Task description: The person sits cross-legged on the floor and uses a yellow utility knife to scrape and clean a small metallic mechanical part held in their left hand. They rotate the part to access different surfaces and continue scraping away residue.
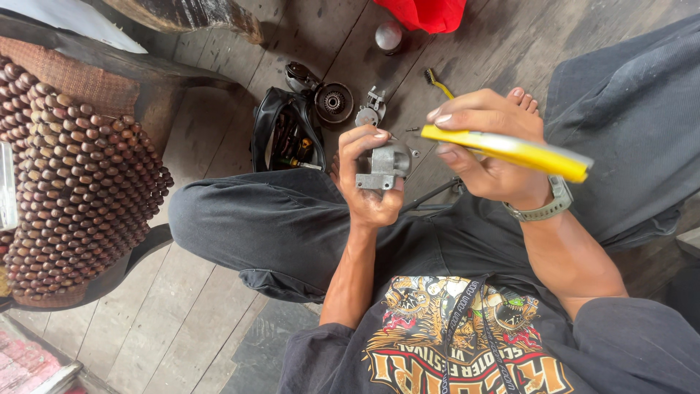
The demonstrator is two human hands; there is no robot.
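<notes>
Weathered grey floorboards (182, 314) run under a person seated cross-legged, and the work is held up over the lap. At the centre is a small grey cast-metal part, seemingly a carburettor body (382, 166), gripped in the left hand (367, 182): the thumb curls over its top and the other fingers wrap behind and beneath, so its squarish flanged face turns toward the camera. Just to its right, the right hand (487, 149) pinches a long yellow-handled tool (510, 148), thumb below and fingers pressed together on top. The tool's long axis runs nearly level, tilting slightly down to the right; its near end points left at the metal part and stops just short of it, while the far end juts out past the wrist with its grey watch (552, 205). Whether the tip touches the part cannot be told. Both hands are close, the right one carrying the only thing that moves toward the part.

Beyond the hands on the floor lie a round toothed metal component (333, 102), a smaller metal fitting (370, 109), a black tool pouch (286, 135) lying open, a small yellow-handled brush (437, 82), a silvery ball-like object (389, 36) and a red cloth or bag (426, 13). A bare foot (526, 102) shows behind the right hand. To the left stands a seat covered in a brown wooden-bead mat (73, 190), well apart.
</notes>
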